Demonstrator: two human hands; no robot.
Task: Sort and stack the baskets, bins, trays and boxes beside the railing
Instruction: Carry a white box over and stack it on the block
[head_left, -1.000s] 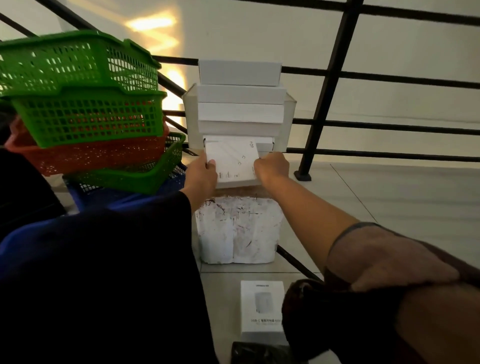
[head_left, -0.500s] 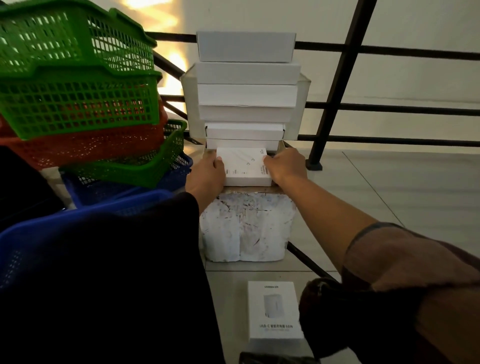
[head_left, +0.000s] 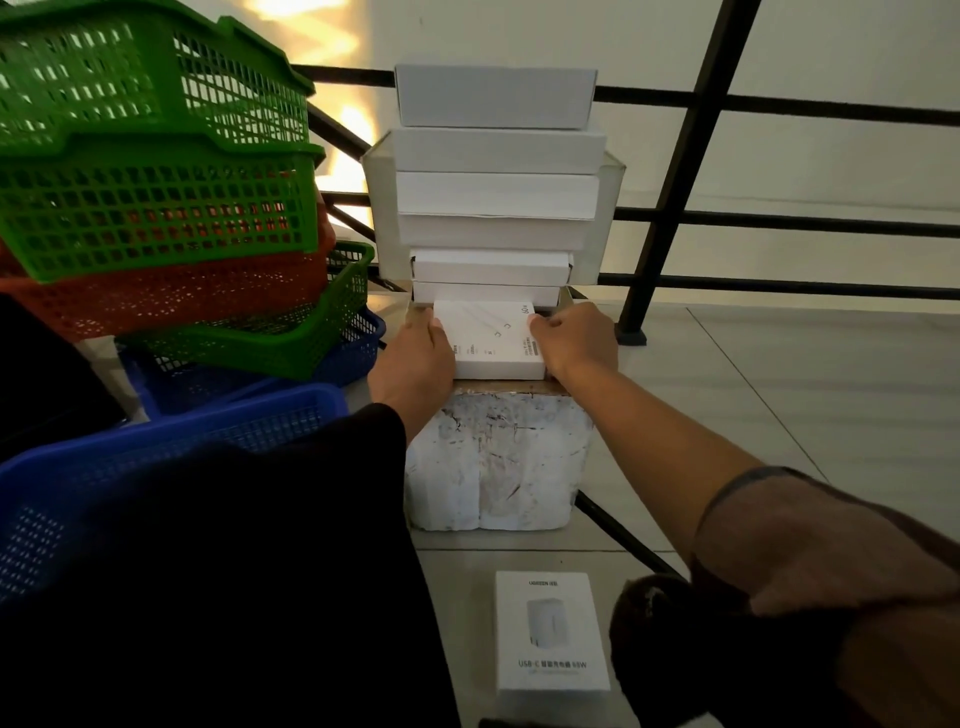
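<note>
both hands clamp the small white box now, left hand curled round its left edge, right hand pinching the right edge, so the grip is closed on that box from either side. and it's down! a second ago the box was tilted up between the hands, face toward the camera; now it lies flat on the brown top of the scuffed white block directly under the grip, pushed up against the foot of the stack of white boxes just beyond the fingertips. that stack rises straight behind the grip, against the black railing. off to the left of the grip, the green baskets sit nested over an orange one, with blue baskets lower and nearer. well behind the grip, toward the person, a charger box lies alone on the tiled floor, not yet sorted. my read: this box is placed, or near enough, though it sits in front of the stack and not on it, so it may want squaring up. once the grip lets go, the loose charger box looks the likely next pick. one caution: the tall stack looks a little uneven, and a nudge at its base could shift it.
</note>
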